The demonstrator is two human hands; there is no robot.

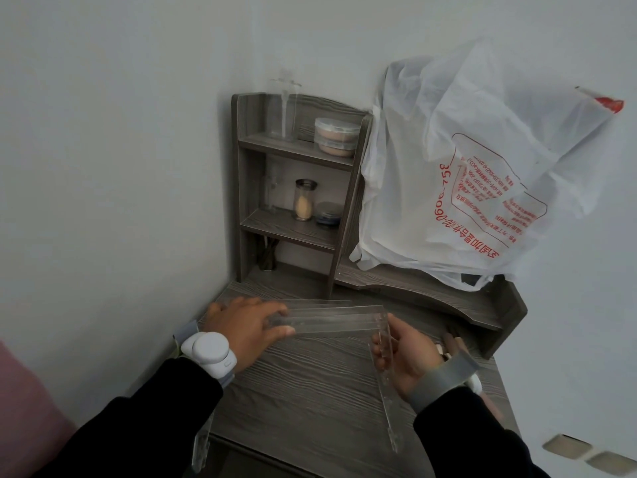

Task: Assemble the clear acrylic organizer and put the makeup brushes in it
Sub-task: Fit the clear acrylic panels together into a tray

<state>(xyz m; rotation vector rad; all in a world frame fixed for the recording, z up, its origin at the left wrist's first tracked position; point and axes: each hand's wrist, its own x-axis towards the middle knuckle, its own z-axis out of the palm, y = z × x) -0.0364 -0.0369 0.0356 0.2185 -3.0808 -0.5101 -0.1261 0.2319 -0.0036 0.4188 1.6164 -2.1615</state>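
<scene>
A long clear acrylic panel lies across the dark wood-grain desk, held at its left end by my left hand. My right hand grips a clear acrylic side panel with small holes, which stands on edge and meets the long panel's right end. Another clear acrylic piece hangs past the desk's front-left edge, below my left sleeve. Several dark makeup brushes stand in a cup in the bottom bay of the small shelf unit. A few more brush handles lie just behind my right wrist.
A grey wooden shelf unit stands in the corner with a clear pump bottle, a round powder jar, a small glass jar and a dark tin. A white plastic bag with red print covers the desk's raised back right.
</scene>
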